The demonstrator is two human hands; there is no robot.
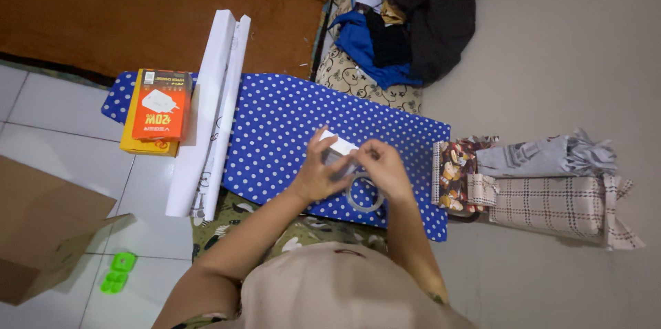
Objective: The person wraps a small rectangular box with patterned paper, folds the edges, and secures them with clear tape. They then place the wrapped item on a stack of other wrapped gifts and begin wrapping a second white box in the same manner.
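My left hand (318, 172) and my right hand (381, 167) meet over a sheet of blue wrapping paper with white dots (275, 122) spread on the floor. Between them they hold a small white box (337, 146). A clear tape roll (365, 194) hangs at my right hand, and the fingers of both hands pinch at it near the box. Part of the box is hidden by my fingers.
A white paper roll (210, 112) lies left of the dotted sheet. Beside it are an orange box on a yellow box (160, 107). A cardboard box (41, 225) and a green tool (118, 272) sit at the lower left. Folded fabrics (551, 194) and a clothes pile (406, 19) lie to the right.
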